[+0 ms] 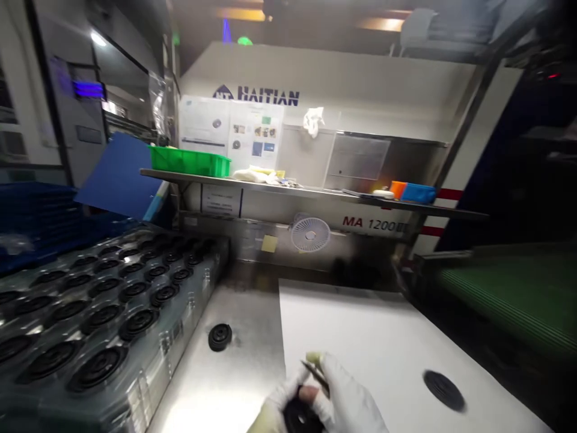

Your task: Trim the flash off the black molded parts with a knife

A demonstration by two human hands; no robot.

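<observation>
Left hand [277, 400] and right hand [347, 400], gloved, clenched on a black disc [300, 416]
Tweezers [316, 374] poke out above the grip; another disc [444, 391] lies right on white paper [360, 325], a third [220, 337] left on a steel table [250, 379].

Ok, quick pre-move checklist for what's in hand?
1. Both hands gloved, left hand, right hand: ok.
2. Grip on the black round part: cannot tell, the frame edge cuts it off.
3. Slim metal tool tip clear of that part: cannot tell.
4. Black disc on the white sheet, apart from the hands: ok.
5. Black part on the steel bench, outside the clear tray: ok.
</observation>
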